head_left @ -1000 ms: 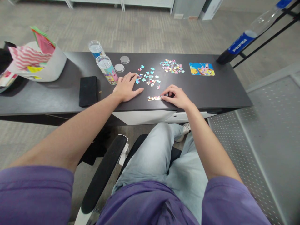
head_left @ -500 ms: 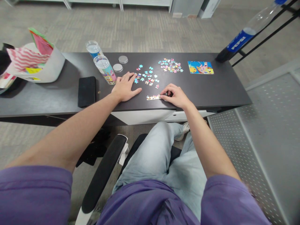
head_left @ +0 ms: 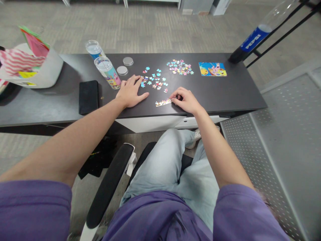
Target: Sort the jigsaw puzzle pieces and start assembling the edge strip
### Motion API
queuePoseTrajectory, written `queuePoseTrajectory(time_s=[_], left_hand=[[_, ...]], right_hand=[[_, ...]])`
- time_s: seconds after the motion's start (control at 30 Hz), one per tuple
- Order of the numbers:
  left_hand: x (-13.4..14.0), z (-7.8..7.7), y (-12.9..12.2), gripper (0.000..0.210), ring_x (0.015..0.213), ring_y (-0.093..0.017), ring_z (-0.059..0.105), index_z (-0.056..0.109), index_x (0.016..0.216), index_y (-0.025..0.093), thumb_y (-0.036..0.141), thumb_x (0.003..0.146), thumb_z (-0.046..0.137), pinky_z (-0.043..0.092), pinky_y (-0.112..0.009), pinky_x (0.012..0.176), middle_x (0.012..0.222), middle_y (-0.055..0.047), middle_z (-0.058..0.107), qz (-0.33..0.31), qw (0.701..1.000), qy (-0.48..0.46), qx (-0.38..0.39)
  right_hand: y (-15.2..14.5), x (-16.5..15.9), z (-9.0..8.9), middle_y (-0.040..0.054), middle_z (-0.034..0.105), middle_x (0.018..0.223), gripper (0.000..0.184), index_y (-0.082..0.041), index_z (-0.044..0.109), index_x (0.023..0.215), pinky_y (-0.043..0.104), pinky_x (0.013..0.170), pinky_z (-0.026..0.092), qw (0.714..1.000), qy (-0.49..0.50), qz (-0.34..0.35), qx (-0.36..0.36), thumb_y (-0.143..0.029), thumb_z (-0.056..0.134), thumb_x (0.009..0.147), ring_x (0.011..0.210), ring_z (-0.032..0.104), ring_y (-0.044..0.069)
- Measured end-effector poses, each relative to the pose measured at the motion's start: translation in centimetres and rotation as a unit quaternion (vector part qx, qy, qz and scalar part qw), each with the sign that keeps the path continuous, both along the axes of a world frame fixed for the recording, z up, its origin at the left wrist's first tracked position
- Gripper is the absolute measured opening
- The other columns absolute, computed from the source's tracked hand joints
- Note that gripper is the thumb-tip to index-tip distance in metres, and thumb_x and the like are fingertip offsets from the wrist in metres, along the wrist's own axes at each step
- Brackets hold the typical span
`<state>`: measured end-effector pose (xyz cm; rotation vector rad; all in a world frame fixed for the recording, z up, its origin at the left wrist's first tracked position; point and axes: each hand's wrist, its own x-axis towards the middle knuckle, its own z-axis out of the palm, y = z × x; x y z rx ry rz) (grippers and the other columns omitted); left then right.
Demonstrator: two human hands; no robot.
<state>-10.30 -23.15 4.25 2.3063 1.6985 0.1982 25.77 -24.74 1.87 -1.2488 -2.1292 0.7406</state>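
A short strip of joined jigsaw puzzle pieces [head_left: 163, 102] lies near the table's front edge. My right hand [head_left: 185, 100] has its thumb and fingers closed in a pinch at the strip's right end, and the fingers hide that end. Flat on the tabletop, with fingers spread, rests my left hand [head_left: 131, 92]. Its fingertips are beside a loose scatter of puzzle pieces [head_left: 157, 79]. Farther back is a denser pile of puzzle pieces [head_left: 180, 67]. To the right of that pile lies a cartoon picture card [head_left: 212, 69].
Two clear cartoon-printed canisters [head_left: 110, 75] stand left of my left hand, near two round silver lids [head_left: 122, 70]. A black rectangular object [head_left: 88, 97] lies farther left, before a white bin [head_left: 50, 72] of colourful packets. A Pepsi bottle [head_left: 253, 40] stands at the table's right end.
The strip has turned slightly, its right end now angled farther from the front edge, with my right hand still at it. My left hand stays in place; the view has shifted a little.
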Motion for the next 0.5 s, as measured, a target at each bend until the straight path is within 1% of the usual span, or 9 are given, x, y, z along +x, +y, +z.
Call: queuePoseTrajectory(time_s=[0.07,0.23,0.4,0.5], left_hand=[[0.09,0.15,-0.09,0.111,0.207,-0.048,0.023,0.036,0.210,0.015,0.074,0.118,0.055,0.024,-0.074,0.169,0.217,-0.023,0.032,-0.001,1.000,0.000,-0.002],[0.18,0.35,-0.15,0.112,0.208,-0.047,0.022,0.035,0.210,0.014,0.073,0.117,0.054,0.023,-0.072,0.169,0.218,-0.023,0.031,0.002,1.000,0.004,-0.009],[-0.04,0.07,0.02,0.112,0.207,-0.048,0.022,0.037,0.211,0.017,0.076,0.118,0.055,0.023,-0.074,0.169,0.218,-0.021,0.031,-0.003,1.000,-0.012,-0.005],[-0.05,0.08,-0.01,0.112,0.207,-0.046,0.022,0.037,0.211,0.018,0.076,0.117,0.055,0.023,-0.072,0.169,0.218,-0.020,0.032,0.000,1.000,-0.008,-0.007]], right_hand=[[0.01,-0.05,-0.04,0.0068,0.083,0.115,0.013,-0.030,0.091,0.106,0.053,0.106,0.059,1.000,-0.001,-0.005,-0.002,-0.023,0.081,0.106,0.093,0.071,0.030],[-0.14,-0.19,0.07,0.0063,0.083,0.112,0.015,-0.030,0.091,0.105,0.053,0.107,0.059,1.000,0.004,-0.014,0.005,-0.020,0.080,0.103,0.091,0.070,0.029],[-0.28,-0.40,0.28,0.0051,0.084,0.111,0.019,-0.030,0.090,0.108,0.051,0.105,0.061,1.000,0.005,-0.022,-0.010,-0.017,0.080,0.098,0.087,0.069,0.028],[-0.37,-0.59,0.36,0.0068,0.083,0.116,0.020,-0.030,0.088,0.109,0.052,0.106,0.063,0.999,0.006,-0.042,-0.006,-0.018,0.081,0.095,0.091,0.070,0.029]])
